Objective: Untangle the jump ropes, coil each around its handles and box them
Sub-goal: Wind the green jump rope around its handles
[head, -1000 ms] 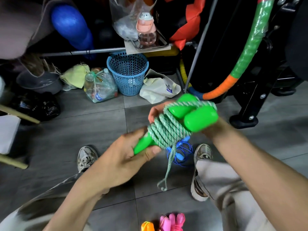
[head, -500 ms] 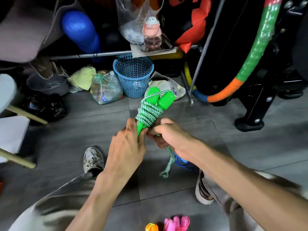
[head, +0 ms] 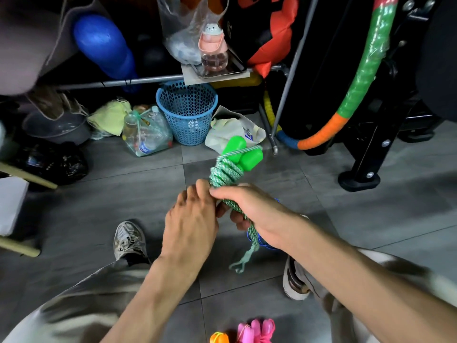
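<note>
The green jump rope (head: 226, 173) is coiled around its two bright green handles (head: 243, 155), which point up and away from me. My right hand (head: 252, 214) grips the lower coils and the loose rope end, which hangs down to a small loop (head: 238, 266). My left hand (head: 191, 224) pinches the bundle's lower part from the left. A blue jump rope (head: 262, 241) lies on the floor, mostly hidden behind my right hand. Pink handles (head: 257, 330) and an orange handle (head: 218, 338) show at the bottom edge.
A blue mesh basket (head: 186, 112), a bag of plastic bottles (head: 146, 133) and a cream bag (head: 233, 132) stand at the back of the grey tiled floor. A striped hoop (head: 358, 82) leans on a black frame at right. My shoes (head: 128, 240) rest below.
The bundle swung from tilted toward the camera to upright and farther away. My right hand moved from behind the handles down to the lower coils and now grips the rope tail.
</note>
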Tool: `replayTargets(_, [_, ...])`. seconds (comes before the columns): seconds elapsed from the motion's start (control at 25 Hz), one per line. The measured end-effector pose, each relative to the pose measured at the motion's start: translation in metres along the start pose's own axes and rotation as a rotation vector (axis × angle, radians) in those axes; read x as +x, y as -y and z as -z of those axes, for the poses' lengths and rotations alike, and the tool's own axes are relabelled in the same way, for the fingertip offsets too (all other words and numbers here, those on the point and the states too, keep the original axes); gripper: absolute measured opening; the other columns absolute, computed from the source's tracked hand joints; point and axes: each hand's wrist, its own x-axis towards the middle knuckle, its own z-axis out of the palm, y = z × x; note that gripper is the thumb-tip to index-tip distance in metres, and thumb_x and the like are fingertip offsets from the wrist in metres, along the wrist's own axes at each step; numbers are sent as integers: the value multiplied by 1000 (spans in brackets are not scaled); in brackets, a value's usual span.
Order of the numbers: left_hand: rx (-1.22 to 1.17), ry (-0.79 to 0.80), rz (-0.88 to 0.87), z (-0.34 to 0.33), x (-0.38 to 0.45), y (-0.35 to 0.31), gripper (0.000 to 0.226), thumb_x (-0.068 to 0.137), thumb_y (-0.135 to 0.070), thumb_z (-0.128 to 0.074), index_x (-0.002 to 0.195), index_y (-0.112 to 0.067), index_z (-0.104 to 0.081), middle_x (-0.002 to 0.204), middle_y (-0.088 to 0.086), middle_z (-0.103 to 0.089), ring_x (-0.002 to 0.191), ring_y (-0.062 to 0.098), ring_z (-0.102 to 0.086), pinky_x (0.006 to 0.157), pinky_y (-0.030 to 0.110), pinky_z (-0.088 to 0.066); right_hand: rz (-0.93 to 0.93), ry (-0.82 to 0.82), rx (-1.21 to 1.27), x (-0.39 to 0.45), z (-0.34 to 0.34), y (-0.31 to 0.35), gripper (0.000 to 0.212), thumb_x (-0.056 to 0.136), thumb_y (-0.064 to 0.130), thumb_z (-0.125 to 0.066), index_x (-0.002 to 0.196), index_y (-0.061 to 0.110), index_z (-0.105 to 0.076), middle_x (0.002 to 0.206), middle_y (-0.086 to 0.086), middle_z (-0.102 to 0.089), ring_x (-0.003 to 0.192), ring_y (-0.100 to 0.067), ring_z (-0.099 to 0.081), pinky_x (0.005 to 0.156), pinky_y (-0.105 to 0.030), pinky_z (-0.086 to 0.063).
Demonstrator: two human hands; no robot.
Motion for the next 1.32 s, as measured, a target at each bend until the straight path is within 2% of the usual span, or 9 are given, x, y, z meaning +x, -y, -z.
replayTargets(0.16, [131, 41, -102, -14, -12, -11, 17, 84, -22, -45, 90, -6, -48, 70, 12, -57, 59, 31, -59, 45, 34, -43, -139, -95, 49, 0, 4, -9, 47, 73, 72, -61, 68, 25, -61, 67, 0, -62, 45, -10, -35, 46, -23, -23])
replayTargets(0.28, [-20, 104, -28, -10, -12, -12, 25, 76, -15, -55, 98, -11, -42, 80, 8, -57, 73, 31, -61, 57, 35, -42, -99, -186, 54, 0, 2, -11, 40, 79, 61, -63, 68, 23, -60, 63, 0, -59, 41, -10, -36, 45, -23, -25])
replayTargets(0.44, [-199, 259, 202, 8, -5, -3, 29, 82, -39, -59, 98, -21, -44, 87, 1, -62, 87, 28, -62, 67, 33, -41, 67, -96, -65, 4, 4, -8, 36, 84, 56, -61, 74, 22, -65, 61, 5, -55, 47, -8, -42, 49, -24, -29])
replayTargets(0.68, [-846, 570, 358, 28, 4, 16, 14, 80, -23, -75, 83, -11, -69, 70, 5, -71, 61, 12, -63, 58, 22, -48, 279, 73, -116, -2, 2, -5, 40, 97, 40, -52, 75, 8, -62, 52, 6, -55, 45, -1, -46, 45, -13, -33])
replayTargets(0.8, [-894, 655, 350, 32, 3, 21, 18, 74, -29, -78, 80, -13, -71, 71, 4, -73, 62, 11, -65, 59, 23, -47, 341, 174, -180, -2, 2, -7, 42, 99, 41, -50, 78, 5, -57, 63, -9, -60, 57, -13, -56, 52, -13, -39])
replayTargets(0.88, [-829, 616, 355, 32, -1, 21, 16, 73, -25, -78, 73, -12, -69, 65, -1, -71, 59, 8, -63, 59, 23, -47, 379, 233, -235, 0, -1, -11, 39, 97, 48, -49, 81, 13, -56, 75, -16, -65, 70, -25, -63, 65, -26, -48])
replayTargets(1.0, [-633, 385, 357, 33, -8, 18, 16, 67, -16, -73, 64, -8, -59, 50, -7, -54, 47, 5, -45, 48, 17, -37, 480, 135, -494, 3, -4, -10, 31, 90, 61, -48, 90, 31, -55, 88, 6, -67, 88, -17, -65, 83, -40, -51])
replayTargets(1.2, [-1096, 487, 285, 36, -4, 28, 10, 75, -18, -74, 77, -9, -72, 62, 13, -62, 57, 16, -53, 52, 23, -44, 495, 230, -245, -6, 4, 6, 37, 101, 31, -47, 80, 1, -56, 56, 0, -63, 50, -7, -59, 53, -15, -43])
replayTargets(1.32, [-1172, 580, 234, 37, -3, 32, 23, 81, -33, -67, 83, -12, -73, 79, 27, -63, 62, 20, -53, 55, 25, -44, 470, 210, -251, -11, 8, 9, 39, 99, 34, -47, 76, 5, -59, 55, 4, -56, 41, 0, -44, 45, -8, -31])
